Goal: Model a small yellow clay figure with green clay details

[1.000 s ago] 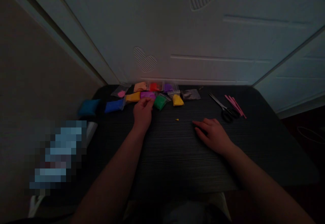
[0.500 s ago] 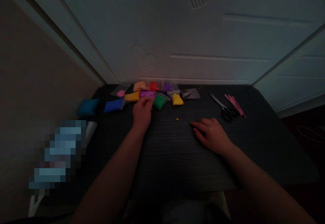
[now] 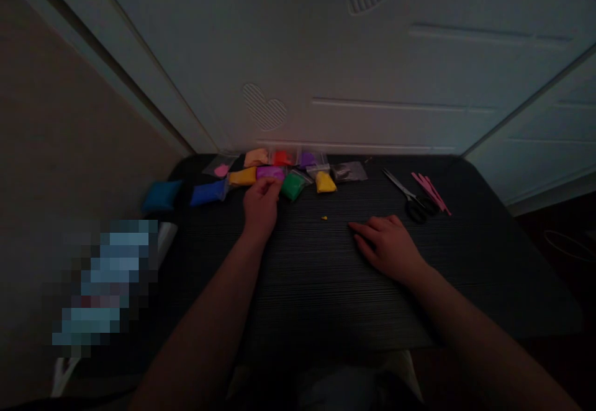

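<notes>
My left hand (image 3: 261, 205) is at the near edge of the magenta packet (image 3: 270, 173), its fingers pressed together; whatever they hold is too small or hidden to make out. Right beside those fingers lies a green packet (image 3: 293, 186), with a yellow packet (image 3: 325, 182) farther right. My right hand (image 3: 382, 241) rests on the dark table (image 3: 321, 299) with its fingers apart and nothing in them. A tiny yellow piece (image 3: 325, 218) lies on the table between my two hands.
Black-handled scissors (image 3: 410, 195) and pink strips (image 3: 431, 192) lie at the right. Orange (image 3: 243, 177), blue (image 3: 208, 193) and teal packets (image 3: 162, 195) are at the left. Red (image 3: 282, 158) and purple packets (image 3: 307, 161) lie along the white panel (image 3: 372, 76).
</notes>
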Available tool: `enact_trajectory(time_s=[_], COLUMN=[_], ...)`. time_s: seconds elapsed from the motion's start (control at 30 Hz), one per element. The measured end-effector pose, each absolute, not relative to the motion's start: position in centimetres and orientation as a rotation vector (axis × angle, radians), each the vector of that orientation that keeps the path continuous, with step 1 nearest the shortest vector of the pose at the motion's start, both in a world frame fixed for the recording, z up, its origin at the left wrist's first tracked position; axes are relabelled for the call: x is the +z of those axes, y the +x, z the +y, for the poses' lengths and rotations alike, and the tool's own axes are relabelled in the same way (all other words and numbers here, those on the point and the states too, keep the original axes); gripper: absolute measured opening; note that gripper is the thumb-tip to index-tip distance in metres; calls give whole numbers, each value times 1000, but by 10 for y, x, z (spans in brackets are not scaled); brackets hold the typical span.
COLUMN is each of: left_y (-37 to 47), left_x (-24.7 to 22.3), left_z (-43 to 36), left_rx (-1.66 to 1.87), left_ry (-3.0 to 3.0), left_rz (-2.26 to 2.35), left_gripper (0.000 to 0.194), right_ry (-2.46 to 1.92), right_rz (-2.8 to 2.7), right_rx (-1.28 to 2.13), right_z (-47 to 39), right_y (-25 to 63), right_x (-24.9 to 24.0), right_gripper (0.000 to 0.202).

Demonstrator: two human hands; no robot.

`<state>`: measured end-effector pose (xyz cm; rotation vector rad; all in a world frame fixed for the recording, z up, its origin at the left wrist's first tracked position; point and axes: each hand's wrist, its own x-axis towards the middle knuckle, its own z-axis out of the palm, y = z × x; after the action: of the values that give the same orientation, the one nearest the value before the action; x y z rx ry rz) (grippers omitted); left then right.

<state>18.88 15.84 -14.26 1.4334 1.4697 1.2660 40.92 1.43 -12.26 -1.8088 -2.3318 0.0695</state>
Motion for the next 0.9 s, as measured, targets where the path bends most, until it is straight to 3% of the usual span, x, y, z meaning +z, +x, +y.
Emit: enact_trajectory(time_s=[0.9], left_y=[188], left_x=[-146], left_z=[160], left_rx=[1281], left_ry=[1445], left_rz=[1456], left_gripper=[13], right_ry=[-1837], right_rz=[-2381], right_rx=[4], right_z=[14], right_y=[408], right_x=[-120], right_gripper=[32])
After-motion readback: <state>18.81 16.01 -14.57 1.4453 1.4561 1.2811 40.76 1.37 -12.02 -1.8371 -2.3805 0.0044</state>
